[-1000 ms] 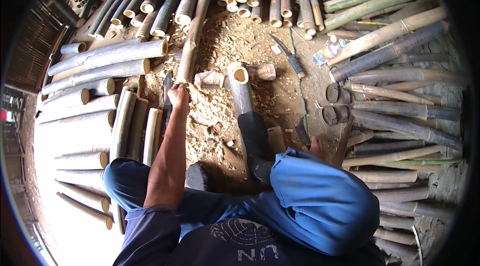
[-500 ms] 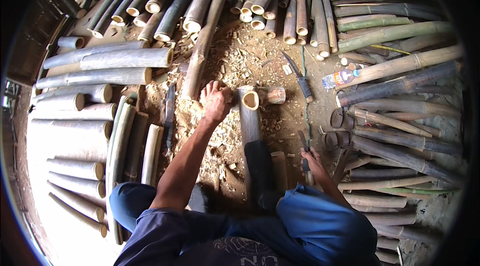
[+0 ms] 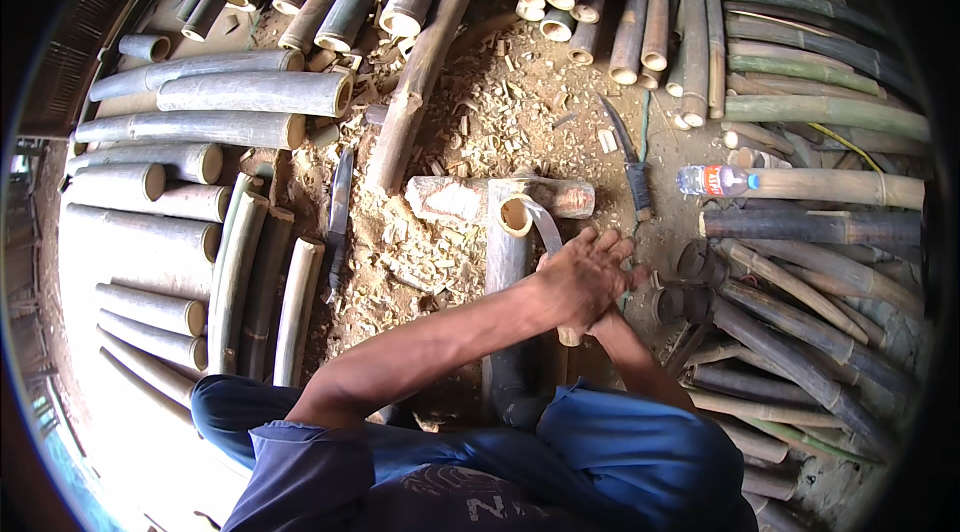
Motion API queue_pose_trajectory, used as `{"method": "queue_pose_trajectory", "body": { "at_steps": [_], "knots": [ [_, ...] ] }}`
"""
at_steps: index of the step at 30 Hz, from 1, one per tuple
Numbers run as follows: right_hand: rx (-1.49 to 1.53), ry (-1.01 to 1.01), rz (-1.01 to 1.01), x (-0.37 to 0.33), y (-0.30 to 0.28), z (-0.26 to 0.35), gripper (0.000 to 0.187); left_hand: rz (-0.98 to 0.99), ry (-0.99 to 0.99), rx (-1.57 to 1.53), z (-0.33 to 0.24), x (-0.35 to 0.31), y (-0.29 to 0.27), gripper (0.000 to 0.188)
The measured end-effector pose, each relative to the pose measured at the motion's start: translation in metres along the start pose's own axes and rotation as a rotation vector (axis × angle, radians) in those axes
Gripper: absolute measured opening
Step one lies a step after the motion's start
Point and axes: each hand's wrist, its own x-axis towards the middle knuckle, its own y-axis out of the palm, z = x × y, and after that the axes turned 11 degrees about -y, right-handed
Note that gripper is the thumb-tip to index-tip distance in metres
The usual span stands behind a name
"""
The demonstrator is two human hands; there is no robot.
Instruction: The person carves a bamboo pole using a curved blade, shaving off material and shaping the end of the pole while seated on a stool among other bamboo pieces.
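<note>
Swung the left hand (image 3: 580,277) rightward since the earlier frame, off the left end of the short log (image 3: 445,198) and onto the right hand (image 3: 604,318); brought the curved knife (image 3: 546,232) leftward to the mouth of the bamboo tube (image 3: 508,264).

Head view: hold the curved knife in the right hand, mostly hidden beneath the left, with the pale blade slanting far and left and the handle end poking out on the near side. Rest the left hand across the right with fingers bent and a little apart; cannot tell the left grip, closed on the knife or merely laid on top. Find the bamboo tube mid-scene, just left of both hands, resting across the short log with the open mouth tilted upward and the blade end at the right of the rim; cannot tell contact there from a slight gap. See a dark sock (image 3: 515,397) at the near part of the tube.

Look left for a straight machete (image 3: 340,217) lying on shavings-strewn ground, with short bamboo sections (image 3: 235,127) beyond. Look far for a long bamboo pole (image 3: 410,107) lying lengthwise, near a row of pole ends. Look right for a sickle-like knife (image 3: 632,162) with a dark wrapped handle, a blue-capped plastic bottle (image 3: 715,182) farther right and more stacked bamboo poles (image 3: 800,332).
</note>
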Motion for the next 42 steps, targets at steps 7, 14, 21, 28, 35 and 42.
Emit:
{"method": "queue_pose_trajectory", "body": {
  "at_steps": [7,14,21,28,35,42],
  "knots": [
    [0.040,0.310,-0.103,0.050,-0.017,0.029,0.059,0.370,-0.247,-0.235,0.031,0.048,0.002,0.096],
    [-1.298,-0.080,0.509,0.106,-0.001,0.165,0.044,-0.254,-0.289,-0.598,0.047,0.039,-0.007,0.086],
    [-1.604,-0.597,0.847,0.170,0.051,0.203,0.011,-0.851,-0.591,-0.879,0.052,0.029,0.007,0.089],
    [-1.866,-0.697,1.222,0.182,0.052,0.206,0.011,-0.939,-0.722,-0.762,0.033,0.041,0.026,0.113],
    [-1.319,-0.449,0.843,0.112,0.002,0.180,0.032,-0.586,-0.627,-0.751,-0.002,0.025,0.027,0.120],
    [-0.766,0.220,0.359,0.065,-0.011,0.071,0.054,0.302,-0.391,-0.445,0.028,0.014,-0.002,0.118]
  ]
}}
